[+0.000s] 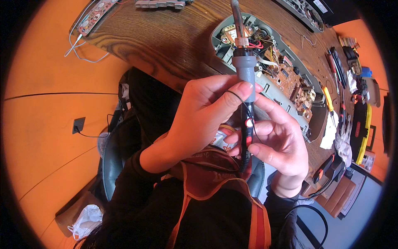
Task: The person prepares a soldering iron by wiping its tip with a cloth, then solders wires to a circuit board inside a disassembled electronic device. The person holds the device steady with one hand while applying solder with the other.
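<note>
Upright in front of me stands a soldering iron (247,79) with a grey sleeve, a black handle and a metal tip pointing away. My left hand (199,118) is closed round its grey sleeve, thumb across the front. Lower down, my right hand (282,145) has its thumb and fingers on the black handle, beside a lit round spot and a red button. A thin black cord loops over the left thumb and down along the handle. Behind the iron, an opened grey device casing (271,89) shows a brown circuit board and coloured wires.
The wooden table (166,45) carries a small circuit board (97,16) with wires at the far left. On the right lie a yellow-handled screwdriver (328,98), a white cloth (329,135) and other tools. A socket (78,125) with a plugged-in cord is on the orange wall.
</note>
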Demonstrator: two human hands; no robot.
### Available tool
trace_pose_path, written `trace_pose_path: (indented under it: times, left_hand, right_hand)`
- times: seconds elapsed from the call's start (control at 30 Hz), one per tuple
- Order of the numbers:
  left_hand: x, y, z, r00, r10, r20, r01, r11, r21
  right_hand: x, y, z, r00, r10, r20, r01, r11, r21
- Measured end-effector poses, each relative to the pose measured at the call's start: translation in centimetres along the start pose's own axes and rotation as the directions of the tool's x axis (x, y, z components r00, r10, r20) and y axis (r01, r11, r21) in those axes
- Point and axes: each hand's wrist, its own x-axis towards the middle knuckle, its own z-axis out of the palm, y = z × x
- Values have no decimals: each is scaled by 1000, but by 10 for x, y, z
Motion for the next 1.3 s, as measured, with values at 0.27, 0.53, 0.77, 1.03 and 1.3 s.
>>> trace_pose_path:
  times: [0.27, 0.53, 0.77, 1.03, 1.3]
  left_hand:
    - [-1, 1, 0, 1000, -16, 7, 16, 1000, 9]
    - [-1, 2, -3, 1000, -9, 24, 6, 996, 90]
    - [-9, 6, -4, 995, -69, 70, 59, 989, 136]
    - [-17, 4, -6, 971, 119, 206, -175, 945, 277]
    - [-16, 7, -18, 913, 9, 409, -201, 880, 430]
  right_hand:
    - [-2, -3, 7, 995, 26, -101, -33, 997, -70]
    - [-6, -5, 1, 990, -115, -82, 54, 847, -529]
    - [7, -24, -9, 582, -721, 375, 360, -184, -914]
    - [15, -26, -8, 571, -496, 654, 497, -425, -756]
    - [15, -22, -16, 483, -372, 792, 621, -492, -610]
